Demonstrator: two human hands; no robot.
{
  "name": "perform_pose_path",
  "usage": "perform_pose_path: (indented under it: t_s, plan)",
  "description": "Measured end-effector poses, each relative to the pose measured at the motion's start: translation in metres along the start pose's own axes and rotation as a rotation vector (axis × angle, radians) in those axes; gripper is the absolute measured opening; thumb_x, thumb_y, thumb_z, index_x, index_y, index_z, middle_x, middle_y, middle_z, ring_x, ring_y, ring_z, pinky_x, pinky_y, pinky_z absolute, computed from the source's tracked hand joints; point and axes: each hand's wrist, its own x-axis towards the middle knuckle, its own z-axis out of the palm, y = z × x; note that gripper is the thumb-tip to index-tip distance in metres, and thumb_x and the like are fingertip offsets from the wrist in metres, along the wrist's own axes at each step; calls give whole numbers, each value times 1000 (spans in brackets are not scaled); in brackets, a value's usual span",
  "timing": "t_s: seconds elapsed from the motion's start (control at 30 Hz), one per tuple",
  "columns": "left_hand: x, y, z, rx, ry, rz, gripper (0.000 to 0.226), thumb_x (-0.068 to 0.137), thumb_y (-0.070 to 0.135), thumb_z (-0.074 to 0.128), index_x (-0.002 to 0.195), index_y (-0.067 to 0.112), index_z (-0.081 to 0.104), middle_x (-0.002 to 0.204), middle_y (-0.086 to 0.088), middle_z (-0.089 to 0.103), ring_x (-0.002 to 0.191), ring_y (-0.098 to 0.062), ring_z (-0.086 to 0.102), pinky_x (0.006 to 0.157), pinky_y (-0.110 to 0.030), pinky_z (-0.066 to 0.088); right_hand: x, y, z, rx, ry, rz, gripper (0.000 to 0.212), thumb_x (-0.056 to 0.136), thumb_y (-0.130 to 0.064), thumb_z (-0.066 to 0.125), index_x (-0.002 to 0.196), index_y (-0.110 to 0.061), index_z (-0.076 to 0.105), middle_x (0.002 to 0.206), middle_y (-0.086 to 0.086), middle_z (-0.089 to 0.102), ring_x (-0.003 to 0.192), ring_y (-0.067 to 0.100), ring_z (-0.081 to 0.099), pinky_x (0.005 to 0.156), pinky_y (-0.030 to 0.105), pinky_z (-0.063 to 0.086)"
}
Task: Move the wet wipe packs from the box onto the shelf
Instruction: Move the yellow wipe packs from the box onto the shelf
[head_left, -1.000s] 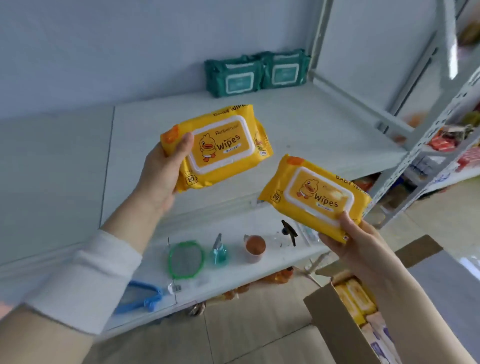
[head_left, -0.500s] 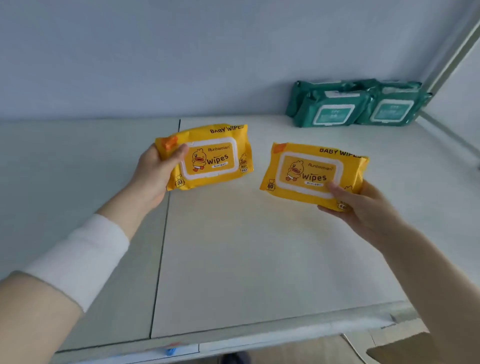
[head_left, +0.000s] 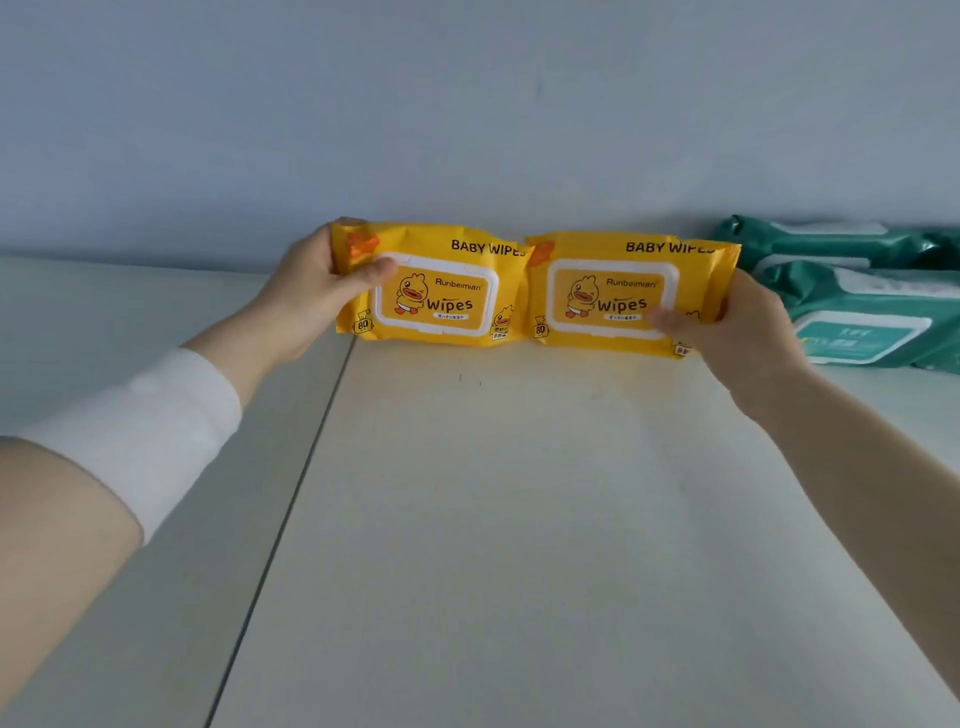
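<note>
Head view: left pack gripped by left hand, right pack by right hand. Both, mid-air a moment earlier, have been brought side by side to the shelf rear; release remains.

Green packs cut off at rt edge, yellow packs' small print illegible

yellow packs, BABY WIPES, Runbeimian, Wipes, 80
</note>
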Motion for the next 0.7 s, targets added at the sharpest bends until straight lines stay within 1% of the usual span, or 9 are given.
perform_pose_path:
  t_s: [0.03,0.1,0.23,0.3,0.37,0.4,0.53,0.6,0.7]
  plan:
    - [7,0,-2,56,-4,14,19,82,18,64,88,33,55,89,14,61,76,8,62,67,-13,52,8,-2,3,-37,31,-17,45,73,-21,78,111,-19,55,97,-4,61,85,18,57,67,27,48]
    - [21,1,-3,176,-21,28,17,79,22,67,92,29,58,87,16,60,79,5,58,71,-14,47,21,-4,7,-121,84,-23,61,68,-19,82,119,-18,48,102,-3,56,89,19,54,71,34,50]
    - [38,3,3,322,22,71,34,76,24,72,108,19,61,85,18,58,86,-7,55,68,1,40,34,-5,16,-240,155,-101,75,68,-12,81,130,-20,40,112,-4,48,98,15,44,79,28,39]
    - [40,2,7,368,48,95,36,75,26,73,108,18,61,87,12,60,93,-12,54,76,-3,41,35,-6,20,-315,192,-154,71,71,-10,79,130,-19,41,124,2,48,108,20,44,82,25,31]
    - [40,0,10,393,78,104,35,74,29,73,105,17,62,93,5,61,96,-14,54,88,-21,41,35,-7,23,-400,225,-173,63,73,-9,76,127,-15,44,129,10,44,111,27,46,81,24,28]
    - [40,0,11,402,99,109,33,74,30,73,102,18,62,92,4,60,95,-15,54,89,-25,40,36,-7,24,-442,238,-181,60,74,-10,76,125,-12,45,128,12,42,109,29,47,80,24,29]
    - [38,-2,9,416,178,110,33,75,31,73,101,13,62,87,3,59,92,-16,53,88,-26,40,35,-9,26,-589,266,-197,52,77,-10,74,120,-4,45,126,16,38,108,33,46,79,30,34]
    - [37,-1,9,431,189,104,30,75,31,72,99,17,62,82,8,58,91,-16,52,85,-26,39,35,-11,27,-645,256,-192,52,78,-10,72,121,-3,44,128,17,38,110,33,44,81,33,37]
    - [38,0,13,460,214,83,36,76,34,72,103,11,62,89,3,59,89,-16,52,79,-25,37,36,-16,30,-750,254,-185,52,82,-8,69,126,-1,42,131,19,37,116,35,41,86,36,39]
